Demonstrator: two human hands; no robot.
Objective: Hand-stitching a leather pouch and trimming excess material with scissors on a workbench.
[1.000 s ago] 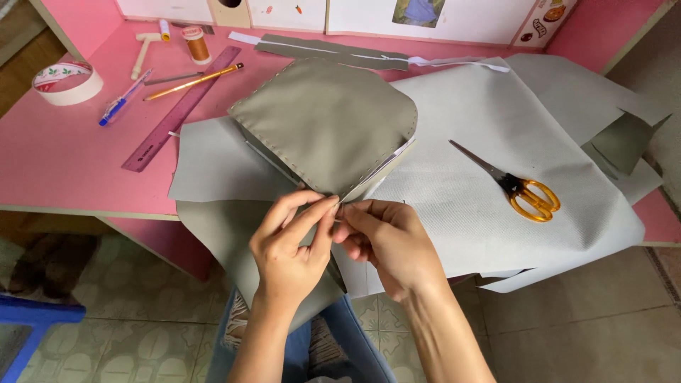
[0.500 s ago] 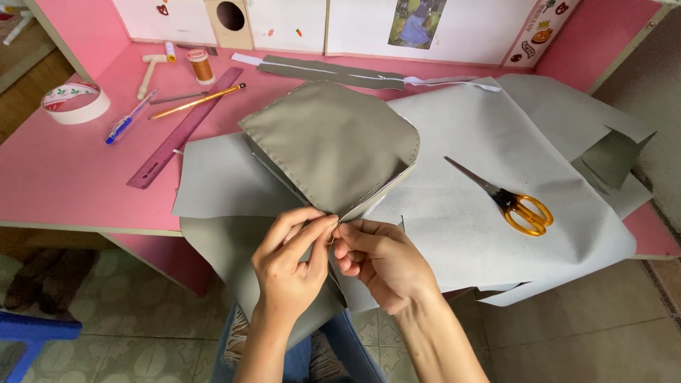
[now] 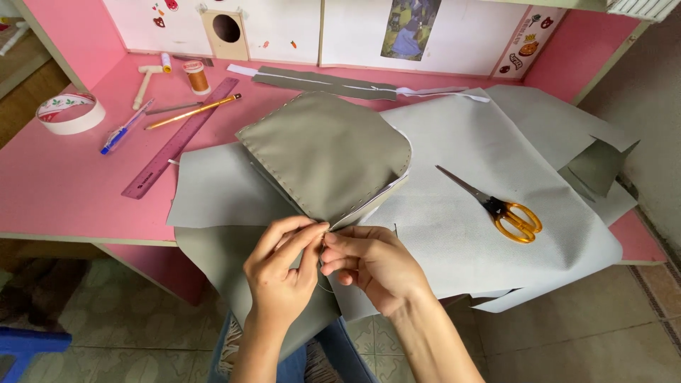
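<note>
A grey-green leather-like piece (image 3: 326, 152) with stitch holes along its rim lies folded over on the pink desk (image 3: 64, 191), its corner hanging past the front edge. My left hand (image 3: 280, 273) pinches that corner between thumb and fingers. My right hand (image 3: 372, 266) meets it from the right, fingers closed at the same corner; a thin dark thread shows just below the fingertips. Whether a needle is held is too small to tell. Larger grey sheets (image 3: 482, 198) lie under and around the piece.
Orange-handled scissors (image 3: 500, 209) rest on the grey sheet to the right. On the left lie a purple ruler (image 3: 177, 138), a yellow pencil (image 3: 191, 112), a blue pen (image 3: 124, 128), a tape roll (image 3: 69, 112), a thread spool (image 3: 197, 76) and a small mallet (image 3: 145, 84). Grey strips (image 3: 333, 84) lie at the back.
Both hands stay pinched at the corner of the piece with only slight finger shifts. The view has drifted a little, so the desk items sit slightly lower and more to the left.
</note>
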